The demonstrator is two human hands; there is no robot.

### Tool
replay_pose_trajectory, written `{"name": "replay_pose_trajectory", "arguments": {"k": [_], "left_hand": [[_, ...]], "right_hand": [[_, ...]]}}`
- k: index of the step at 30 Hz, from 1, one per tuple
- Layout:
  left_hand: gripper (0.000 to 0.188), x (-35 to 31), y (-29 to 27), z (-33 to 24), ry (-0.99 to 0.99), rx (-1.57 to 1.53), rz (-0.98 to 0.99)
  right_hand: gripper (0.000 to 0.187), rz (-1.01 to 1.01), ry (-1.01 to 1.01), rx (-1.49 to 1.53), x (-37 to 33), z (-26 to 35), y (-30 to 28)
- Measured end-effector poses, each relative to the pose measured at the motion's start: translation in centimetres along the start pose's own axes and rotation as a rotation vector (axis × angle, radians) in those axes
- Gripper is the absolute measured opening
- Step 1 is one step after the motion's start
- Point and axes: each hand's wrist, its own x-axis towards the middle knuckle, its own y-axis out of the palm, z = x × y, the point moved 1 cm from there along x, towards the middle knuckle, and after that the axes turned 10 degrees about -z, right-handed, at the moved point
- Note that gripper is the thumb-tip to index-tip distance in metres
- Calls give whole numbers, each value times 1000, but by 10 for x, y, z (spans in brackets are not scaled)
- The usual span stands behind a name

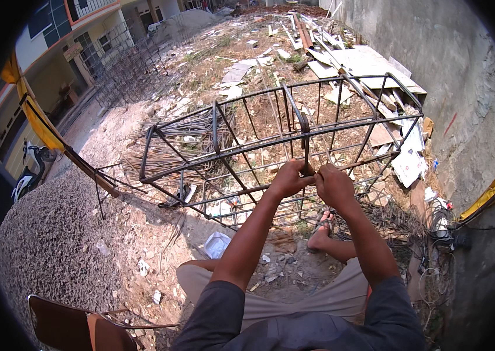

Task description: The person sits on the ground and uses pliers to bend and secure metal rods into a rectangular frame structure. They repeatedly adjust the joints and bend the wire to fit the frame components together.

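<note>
At front rail of rebar cage (271,146): left hand (288,179) and right hand (333,183) together, pinched on stirrup joint (308,171); best tied snug, bars square.

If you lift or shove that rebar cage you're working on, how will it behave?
The rebar cage is probably stiff: its dark bars hold a boxy frame. It looks long and bulky, so likely heavy and awkward from one end. It rests on uneven rubble, so a push may rock or drag it. Both hands, left and right, grip one joint.
</note>
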Motion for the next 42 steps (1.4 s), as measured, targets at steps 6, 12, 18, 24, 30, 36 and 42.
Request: {"name": "replay_pose_trajectory", "arguments": {"k": [6,12,18,24,30,36,42], "left_hand": [[25,-2,-3,-1,-16,-4,22],[25,-7,2,6,125,72,-100],[26,-4,5,12,126,37,-66],[23,-5,4,9,167,85,-97],[21,-4,3,9,105,33,-97],[22,-7,4,5,88,37,-89],[23,-9,-2,3,120,99,-121]], "right_hand": [[24,-90,147,206,-5,-6,17],[28,-87,244,256,-5,-12,27],[32,-94,511,595,-17,-23,56],[18,178,1242,1667,-26,-16,60],[18,256,1333,2085,-37,-11,76],[15,-21,1220,1735,-54,-10,79],[13,23,1252,1882,-63,15,79]]}}
